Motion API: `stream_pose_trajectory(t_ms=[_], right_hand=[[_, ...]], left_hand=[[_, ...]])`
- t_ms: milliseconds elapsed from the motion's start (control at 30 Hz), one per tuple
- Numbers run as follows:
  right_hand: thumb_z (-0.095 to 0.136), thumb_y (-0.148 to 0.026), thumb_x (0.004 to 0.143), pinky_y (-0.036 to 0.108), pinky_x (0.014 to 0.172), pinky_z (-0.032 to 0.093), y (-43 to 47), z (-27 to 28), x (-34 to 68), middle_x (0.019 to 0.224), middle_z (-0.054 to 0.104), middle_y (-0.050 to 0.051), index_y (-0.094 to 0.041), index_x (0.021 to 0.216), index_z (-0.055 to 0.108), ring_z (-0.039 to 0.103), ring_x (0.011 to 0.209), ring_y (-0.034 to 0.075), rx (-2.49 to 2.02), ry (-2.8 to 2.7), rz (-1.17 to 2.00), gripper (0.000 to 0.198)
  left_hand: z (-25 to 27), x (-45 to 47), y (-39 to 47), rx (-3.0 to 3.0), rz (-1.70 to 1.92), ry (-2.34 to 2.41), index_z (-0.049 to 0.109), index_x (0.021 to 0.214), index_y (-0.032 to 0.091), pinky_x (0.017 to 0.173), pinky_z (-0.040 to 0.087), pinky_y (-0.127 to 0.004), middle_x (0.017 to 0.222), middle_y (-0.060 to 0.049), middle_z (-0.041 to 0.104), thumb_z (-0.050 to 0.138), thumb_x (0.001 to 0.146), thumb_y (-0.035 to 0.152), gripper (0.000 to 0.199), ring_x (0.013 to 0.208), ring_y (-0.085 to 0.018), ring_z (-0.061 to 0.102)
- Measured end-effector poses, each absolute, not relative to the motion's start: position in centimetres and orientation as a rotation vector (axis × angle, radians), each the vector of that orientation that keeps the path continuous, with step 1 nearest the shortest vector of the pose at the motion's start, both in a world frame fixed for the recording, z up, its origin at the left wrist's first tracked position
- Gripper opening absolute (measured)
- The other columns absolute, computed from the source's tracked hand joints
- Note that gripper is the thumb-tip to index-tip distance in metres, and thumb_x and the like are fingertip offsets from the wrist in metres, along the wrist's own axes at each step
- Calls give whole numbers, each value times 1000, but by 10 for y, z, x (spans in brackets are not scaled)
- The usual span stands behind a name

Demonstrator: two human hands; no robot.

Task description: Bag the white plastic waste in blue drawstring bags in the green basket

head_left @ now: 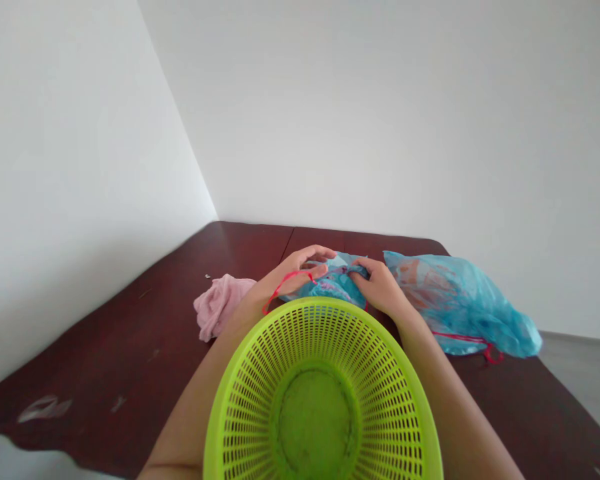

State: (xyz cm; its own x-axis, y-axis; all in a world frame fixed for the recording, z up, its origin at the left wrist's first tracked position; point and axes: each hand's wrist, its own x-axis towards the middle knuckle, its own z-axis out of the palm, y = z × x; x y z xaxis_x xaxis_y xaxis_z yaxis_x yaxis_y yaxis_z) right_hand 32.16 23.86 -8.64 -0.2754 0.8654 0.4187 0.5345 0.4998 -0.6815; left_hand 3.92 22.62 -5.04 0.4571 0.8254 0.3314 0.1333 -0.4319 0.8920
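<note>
Behind the green basket lies a blue plastic bag [337, 288] with a red drawstring. My right hand [377, 283] is closed on the gathered edge of this bag. At its left side my left hand [307, 263] has its fingers apart, close to the bag, with a loop of the red drawstring [280, 285] across the wrist. Something with a pink pattern shows faintly inside. In front stands the green slotted plastic basket [320, 420], nothing in it, hiding the near part of the bag and some of my forearms.
A second blue plastic bag [465, 300] with brownish contents and a red drawstring lies to the right. A crumpled pink cloth [223, 307] is on the left. Everything rests on a dark red tabletop [115, 373], with white walls [330, 120] beyond.
</note>
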Motion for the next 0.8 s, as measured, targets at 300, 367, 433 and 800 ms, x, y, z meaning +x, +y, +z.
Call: stream_pose_trajectory(t_ms=[300, 367, 433, 800], right_hand=[[83, -38, 96, 49, 101, 62, 230, -77, 317, 122, 77, 10, -24, 142, 70, 74, 110, 32, -1038, -1724, 352, 50], [86, -36, 98, 61, 121, 59, 222, -72, 315, 154, 68, 18, -25, 169, 55, 69, 140, 38, -938, -1800, 183, 78], [82, -32, 105, 67, 133, 51, 212, -64, 313, 169, 59, 19, -31, 175, 53, 59, 158, 41, -824, -1835, 8, 75], [63, -45, 121, 48, 114, 71, 204, -64, 292, 124, 90, 9, -27, 124, 86, 88, 117, 26, -658, -1813, 977, 30]], left_hand=[[-45, 41, 224, 1956, 918, 992, 81, 109, 21, 76, 51, -33, 94, -3, 77, 82, 106, 62, 41, 83, -20, 68], [-40, 43, 221, 1889, 1029, 968, 78, 104, 20, 75, 50, -31, 92, -3, 75, 78, 109, 65, 46, 82, -19, 66], [-36, 45, 220, 1839, 1139, 945, 77, 100, 20, 75, 49, -30, 90, -3, 74, 74, 111, 68, 50, 81, -18, 64], [-34, 49, 222, 1831, 1408, 883, 80, 92, 19, 71, 48, -30, 84, -5, 76, 74, 110, 76, 60, 76, -18, 62]])
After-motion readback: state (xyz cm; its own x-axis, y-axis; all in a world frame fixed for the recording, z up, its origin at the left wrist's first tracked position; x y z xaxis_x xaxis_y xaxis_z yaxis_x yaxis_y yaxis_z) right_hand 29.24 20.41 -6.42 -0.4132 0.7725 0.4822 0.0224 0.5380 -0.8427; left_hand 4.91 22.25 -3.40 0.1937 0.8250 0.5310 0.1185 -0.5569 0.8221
